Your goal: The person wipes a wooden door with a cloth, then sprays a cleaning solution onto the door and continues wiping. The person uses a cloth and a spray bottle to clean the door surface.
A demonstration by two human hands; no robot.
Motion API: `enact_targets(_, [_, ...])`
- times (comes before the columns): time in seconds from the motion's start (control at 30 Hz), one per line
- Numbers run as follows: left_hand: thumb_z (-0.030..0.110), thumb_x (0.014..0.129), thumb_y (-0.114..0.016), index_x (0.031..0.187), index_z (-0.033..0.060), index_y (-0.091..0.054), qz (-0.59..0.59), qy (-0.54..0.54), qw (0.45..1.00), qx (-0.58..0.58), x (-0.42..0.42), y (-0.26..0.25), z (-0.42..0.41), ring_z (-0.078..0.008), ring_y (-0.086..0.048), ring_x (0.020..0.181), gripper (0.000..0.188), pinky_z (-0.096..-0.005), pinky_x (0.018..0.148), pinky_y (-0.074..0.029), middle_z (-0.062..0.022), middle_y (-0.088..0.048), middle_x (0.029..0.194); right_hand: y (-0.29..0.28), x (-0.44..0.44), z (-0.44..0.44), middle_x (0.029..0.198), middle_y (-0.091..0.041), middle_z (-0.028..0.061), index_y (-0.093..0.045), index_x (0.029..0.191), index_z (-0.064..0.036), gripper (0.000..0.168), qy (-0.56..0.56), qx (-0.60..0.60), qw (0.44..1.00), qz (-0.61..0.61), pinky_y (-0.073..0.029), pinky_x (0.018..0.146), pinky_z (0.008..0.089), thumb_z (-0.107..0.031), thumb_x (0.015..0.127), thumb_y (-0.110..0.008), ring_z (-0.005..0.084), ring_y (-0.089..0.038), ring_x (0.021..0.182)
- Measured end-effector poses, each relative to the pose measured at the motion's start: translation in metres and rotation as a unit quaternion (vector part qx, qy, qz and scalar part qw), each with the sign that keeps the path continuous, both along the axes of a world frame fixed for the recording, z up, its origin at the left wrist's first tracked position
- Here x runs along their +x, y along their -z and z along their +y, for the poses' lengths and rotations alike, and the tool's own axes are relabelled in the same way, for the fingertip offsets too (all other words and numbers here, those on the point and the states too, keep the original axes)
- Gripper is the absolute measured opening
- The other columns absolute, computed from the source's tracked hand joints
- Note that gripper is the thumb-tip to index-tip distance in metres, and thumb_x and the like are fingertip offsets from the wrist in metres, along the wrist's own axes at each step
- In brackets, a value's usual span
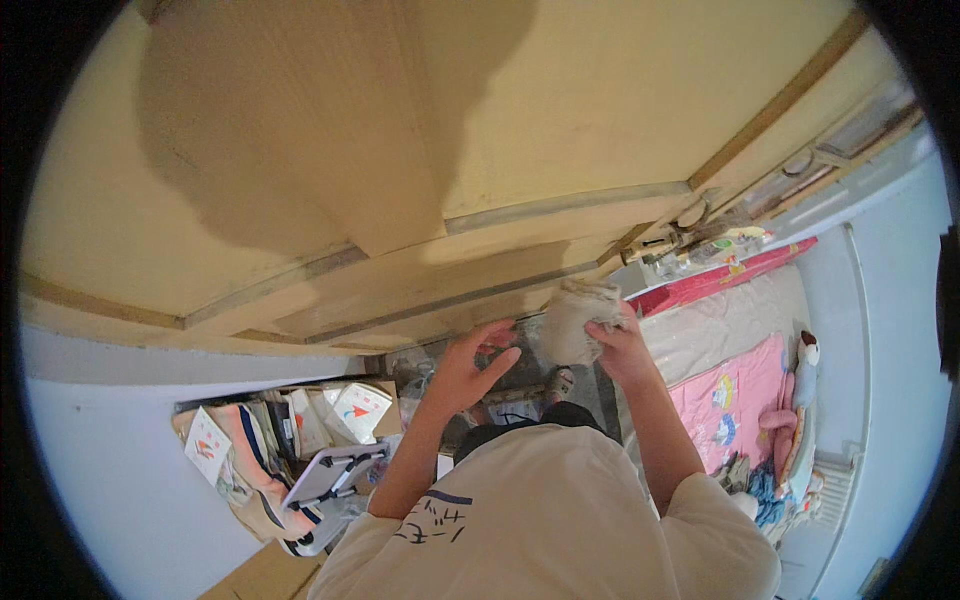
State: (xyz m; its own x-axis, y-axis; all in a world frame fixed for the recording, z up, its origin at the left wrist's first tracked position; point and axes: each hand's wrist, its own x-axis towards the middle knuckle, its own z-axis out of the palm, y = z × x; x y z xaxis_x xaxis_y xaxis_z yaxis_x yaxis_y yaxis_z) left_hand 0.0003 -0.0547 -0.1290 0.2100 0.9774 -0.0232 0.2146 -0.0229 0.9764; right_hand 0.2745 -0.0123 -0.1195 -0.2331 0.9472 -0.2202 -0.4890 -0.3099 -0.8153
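My right hand [619,341] grips a folded, greyish-beige cloth [577,322] with a ragged edge, held in front of my waist. Part of the cloth is blurred. To its left, my left hand [476,367] is raised with the thumb and fingers apart and nothing between them. A pale yellow wooden door [585,112] with raised brown moulding stands right before me. A door handle [656,244] sits near its right side. Both hands are close to the door's lower part, and a large shadow falls across its panels.
On the left, stacked books, bags and papers [300,420] stand beside a folding table [337,472] with dark legs. A bed with a pink quilt [727,397], a plush toy [806,367] and bunched clothes [765,487] is on the right. A radiator [832,487] is fixed to the wall.
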Motion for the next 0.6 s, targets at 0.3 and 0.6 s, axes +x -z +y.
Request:
enact_targets(0.3, [0.013,0.095,-0.077,0.132,-0.0042,-0.060,-0.221,-0.001,0.974,-0.052,0.066,0.011,0.017,-0.0203,-0.067,0.111,0.044,-0.0372,0.100,-0.053,-0.0115,-0.071,0.121,0.004,0.006,-0.004,0.134,-0.067,0.0078,-0.058,0.139,-0.002,0.051,-0.042,0.046,0.996,-0.058,-0.050,0.104,0.0345,0.003,0.091,-0.073,0.0193,-0.062,0.124])
enact_targets(0.6, [0.016,0.083,-0.086,0.114,0.0004,-0.065,0.104,-0.150,0.977,0.108,0.104,-0.019,0.031,-0.0186,-0.066,0.087,0.041,-0.0358,0.081,-0.054,-0.0113,-0.072,0.097,-0.022,0.013,-0.006,0.134,-0.065,0.0059,-0.054,0.142,-0.004,0.059,-0.050,0.158,0.968,-0.191,-0.050,0.104,0.0324,-0.009,0.090,-0.082,0.0145,-0.059,0.123])
